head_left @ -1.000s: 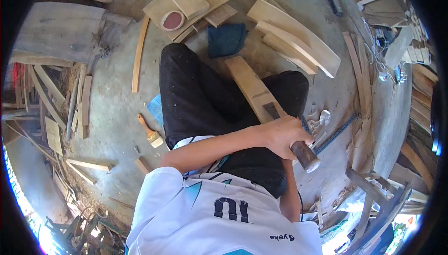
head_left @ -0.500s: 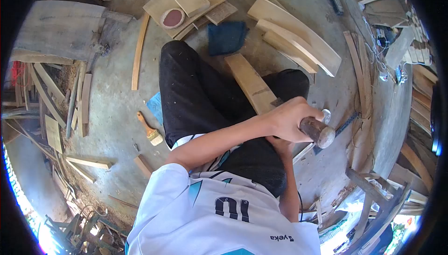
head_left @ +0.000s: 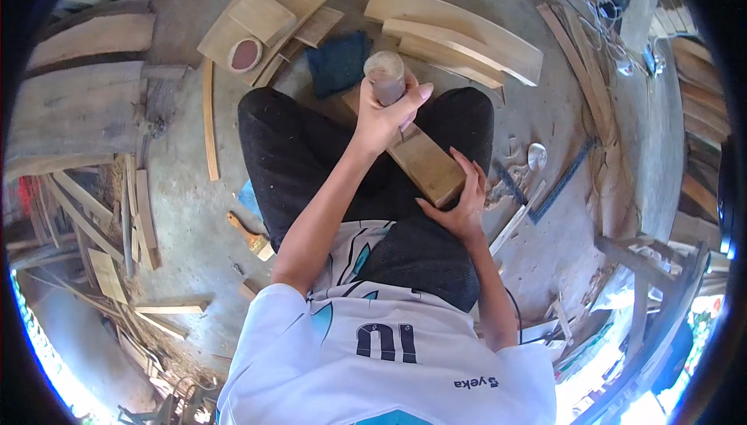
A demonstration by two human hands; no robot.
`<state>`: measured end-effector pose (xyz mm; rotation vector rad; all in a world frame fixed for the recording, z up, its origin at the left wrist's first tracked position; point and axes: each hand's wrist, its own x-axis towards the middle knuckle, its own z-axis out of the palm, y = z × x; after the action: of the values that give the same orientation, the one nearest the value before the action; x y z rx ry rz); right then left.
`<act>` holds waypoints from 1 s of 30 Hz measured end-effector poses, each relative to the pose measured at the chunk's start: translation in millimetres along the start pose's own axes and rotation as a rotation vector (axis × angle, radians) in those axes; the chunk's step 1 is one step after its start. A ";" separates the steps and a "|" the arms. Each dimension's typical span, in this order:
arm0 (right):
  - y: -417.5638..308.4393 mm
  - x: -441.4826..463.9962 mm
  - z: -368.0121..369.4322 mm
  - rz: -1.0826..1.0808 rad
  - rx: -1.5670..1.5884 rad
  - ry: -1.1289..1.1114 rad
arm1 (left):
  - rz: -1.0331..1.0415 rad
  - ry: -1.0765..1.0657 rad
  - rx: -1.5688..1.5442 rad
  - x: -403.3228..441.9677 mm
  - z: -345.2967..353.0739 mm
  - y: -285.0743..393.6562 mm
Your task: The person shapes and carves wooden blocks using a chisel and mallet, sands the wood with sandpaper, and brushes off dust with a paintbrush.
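Observation:
My left hand point(head_left: 381, 120) is closed around the thick round wooden handle point(head_left: 385, 75) of a tool, its end facing up at me. The tool's lower part is hidden by my hand, over the middle of a long wooden block point(head_left: 428, 164). The block lies slantwise between my crossed legs, with its far part behind my left hand. At the block's near end, my right hand point(head_left: 464, 207) grips it, thumb on the near edge and fingers along the right side. A dark blue cloth point(head_left: 337, 63) lies just beyond my left hand.
Stacked boards point(head_left: 272, 13) with a round reddish disc point(head_left: 245, 55) lie ahead left. Curved planks point(head_left: 459, 36) sit ahead right. A paintbrush point(head_left: 249, 236) is by my left knee. A dark metal square point(head_left: 556, 184) and a shiny round object point(head_left: 537, 157) lie at right.
My left hand has moved up and left with the tool, whose handle now points upward instead of right. My right hand, mostly hidden before, now shows on the block's near end. The view has shifted.

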<state>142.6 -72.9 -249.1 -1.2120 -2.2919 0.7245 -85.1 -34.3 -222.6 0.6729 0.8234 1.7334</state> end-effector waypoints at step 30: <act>9.8 -3.2 6.8 -0.048 0.132 0.073 | 0.010 -0.142 0.386 1.1 21.1 -20.9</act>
<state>146.2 -72.6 -261.0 -1.1017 -2.1694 0.7876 -57.3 -24.7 -226.5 1.0457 1.0669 1.5271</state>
